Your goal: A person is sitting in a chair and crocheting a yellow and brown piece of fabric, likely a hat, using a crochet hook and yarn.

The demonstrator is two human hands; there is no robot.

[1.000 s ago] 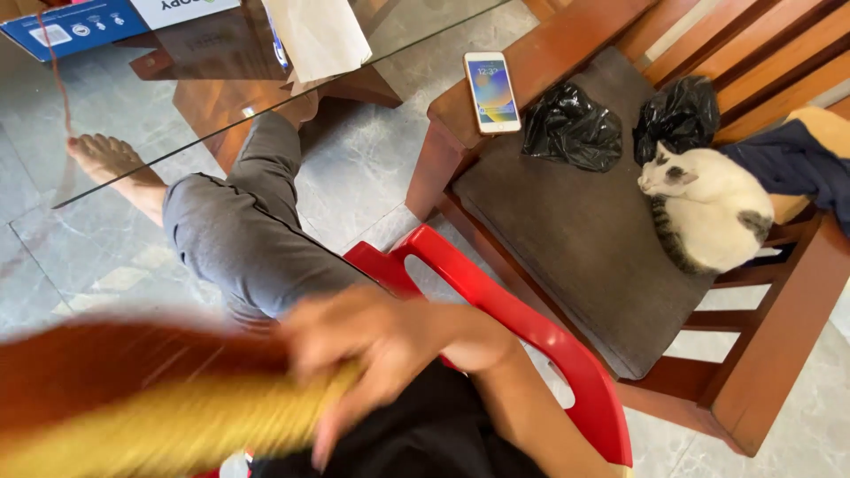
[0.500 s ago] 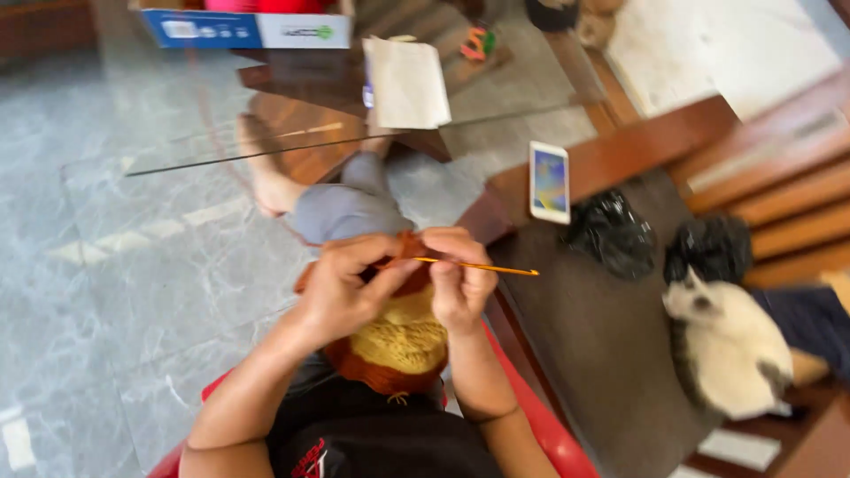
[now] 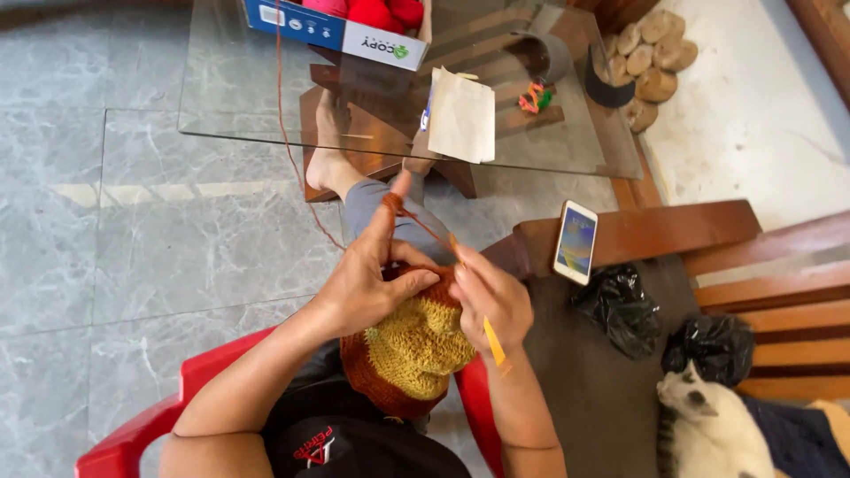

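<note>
Two hands (image 3: 372,279) crochet above grey marble floor (image 3: 133,239), seemingly indoors.

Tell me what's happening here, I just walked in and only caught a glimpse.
A person seated on a red plastic chair is crocheting. The left hand grips a yellow and rust-brown crocheted piece in the lap, with rust-brown yarn looped over its raised forefinger and running up to a box on the glass table. The right hand holds an orange crochet hook at the piece's edge. A phone lies on a wooden bench beside them, where a cat rests near two black bags.
</note>
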